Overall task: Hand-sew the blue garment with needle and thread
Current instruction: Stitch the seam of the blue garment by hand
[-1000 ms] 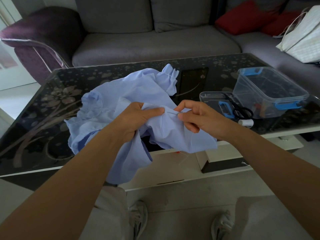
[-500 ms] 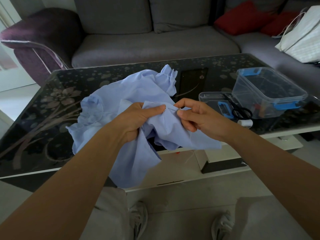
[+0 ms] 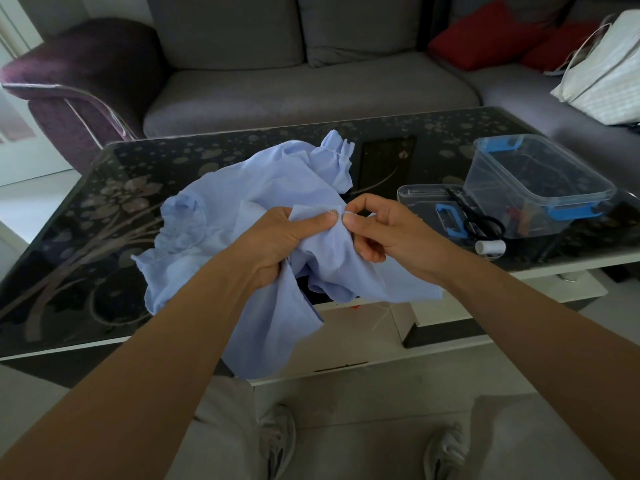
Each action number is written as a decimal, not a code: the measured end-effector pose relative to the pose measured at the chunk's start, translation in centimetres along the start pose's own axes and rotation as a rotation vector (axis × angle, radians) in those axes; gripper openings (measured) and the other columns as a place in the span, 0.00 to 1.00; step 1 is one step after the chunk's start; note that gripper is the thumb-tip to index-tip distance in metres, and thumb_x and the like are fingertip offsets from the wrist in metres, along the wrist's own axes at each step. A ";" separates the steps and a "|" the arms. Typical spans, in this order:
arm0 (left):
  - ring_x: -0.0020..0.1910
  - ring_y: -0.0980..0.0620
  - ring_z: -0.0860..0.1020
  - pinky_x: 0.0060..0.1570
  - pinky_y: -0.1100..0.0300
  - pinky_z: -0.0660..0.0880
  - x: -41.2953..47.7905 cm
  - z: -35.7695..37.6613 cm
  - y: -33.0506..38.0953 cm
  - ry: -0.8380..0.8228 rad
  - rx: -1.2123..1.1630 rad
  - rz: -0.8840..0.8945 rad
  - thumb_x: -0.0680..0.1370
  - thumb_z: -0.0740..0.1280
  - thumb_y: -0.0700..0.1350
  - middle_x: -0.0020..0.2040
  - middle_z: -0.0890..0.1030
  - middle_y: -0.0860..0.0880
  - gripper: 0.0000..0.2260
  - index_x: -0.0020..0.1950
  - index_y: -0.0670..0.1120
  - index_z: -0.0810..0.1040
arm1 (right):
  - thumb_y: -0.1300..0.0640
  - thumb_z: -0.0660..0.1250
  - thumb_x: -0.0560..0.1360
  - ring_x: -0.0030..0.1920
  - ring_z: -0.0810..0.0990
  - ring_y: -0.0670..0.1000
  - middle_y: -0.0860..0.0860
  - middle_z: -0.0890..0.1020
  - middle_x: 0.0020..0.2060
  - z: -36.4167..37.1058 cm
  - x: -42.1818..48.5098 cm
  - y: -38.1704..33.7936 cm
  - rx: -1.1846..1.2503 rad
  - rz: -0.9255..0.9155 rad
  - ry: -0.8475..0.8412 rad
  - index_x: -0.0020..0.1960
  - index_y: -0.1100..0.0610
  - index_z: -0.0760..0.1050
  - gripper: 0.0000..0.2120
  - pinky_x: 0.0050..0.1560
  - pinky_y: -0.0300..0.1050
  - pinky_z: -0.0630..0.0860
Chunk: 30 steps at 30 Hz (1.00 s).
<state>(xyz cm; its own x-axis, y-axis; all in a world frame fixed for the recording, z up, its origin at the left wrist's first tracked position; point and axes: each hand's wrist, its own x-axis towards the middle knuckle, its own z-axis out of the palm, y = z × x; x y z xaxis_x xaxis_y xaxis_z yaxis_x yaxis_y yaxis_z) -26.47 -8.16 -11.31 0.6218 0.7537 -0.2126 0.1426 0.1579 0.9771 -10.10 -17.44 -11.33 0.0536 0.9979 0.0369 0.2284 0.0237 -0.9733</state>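
Observation:
A crumpled light-blue garment lies on the dark glass table and hangs over its front edge. My left hand grips a fold of the cloth, thumb stretched along the top edge. My right hand pinches a thin needle between thumb and forefinger, right at the fold beside the left thumb. A fine pale thread hangs below the cloth near the table edge.
To the right on the table are a clear plastic box with blue clips, its lid, black scissors and a white thread spool. A grey sofa with red cushions stands behind. My knees and shoes are below.
My right hand has shifted a little and its forefinger has lifted, with the needle now showing at the fold. The left hand keeps its grip on the cloth.

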 end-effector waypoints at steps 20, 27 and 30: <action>0.55 0.43 0.80 0.58 0.50 0.77 0.4 1.9 0.3 0.161 0.044 -0.042 0.76 0.71 0.51 0.54 0.82 0.41 0.15 0.57 0.42 0.80 | 0.57 0.70 0.74 0.43 0.78 0.43 0.48 0.82 0.41 -0.1 0.6 0.9 -0.400 -0.416 0.299 0.48 0.59 0.80 0.06 0.47 0.37 0.74; 0.36 0.51 0.78 0.37 0.61 0.75 1.0 1.3 -0.3 0.132 0.064 -0.030 0.79 0.68 0.43 0.35 0.79 0.45 0.10 0.39 0.42 0.77 | 0.54 0.64 0.78 0.52 0.71 0.46 0.52 0.76 0.47 1.5 0.6 0.7 -0.719 -0.724 0.332 0.46 0.58 0.79 0.08 0.57 0.42 0.65; 0.26 0.56 0.75 0.27 0.66 0.72 1.2 0.7 -0.5 0.182 0.004 -0.033 0.80 0.66 0.39 0.25 0.76 0.49 0.14 0.33 0.42 0.72 | 0.62 0.64 0.78 0.45 0.78 0.49 0.54 0.80 0.42 3.0 -0.6 -0.7 -0.445 -0.680 0.035 0.46 0.63 0.77 0.05 0.54 0.38 0.71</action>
<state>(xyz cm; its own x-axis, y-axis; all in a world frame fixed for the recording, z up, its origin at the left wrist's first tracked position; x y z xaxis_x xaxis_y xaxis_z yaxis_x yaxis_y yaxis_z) -25.24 -7.76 -12.03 0.4674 0.8511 -0.2393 0.1641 0.1824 0.9694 -13.21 -17.88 -11.31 -0.2074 0.7709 0.6022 0.5862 0.5908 -0.5544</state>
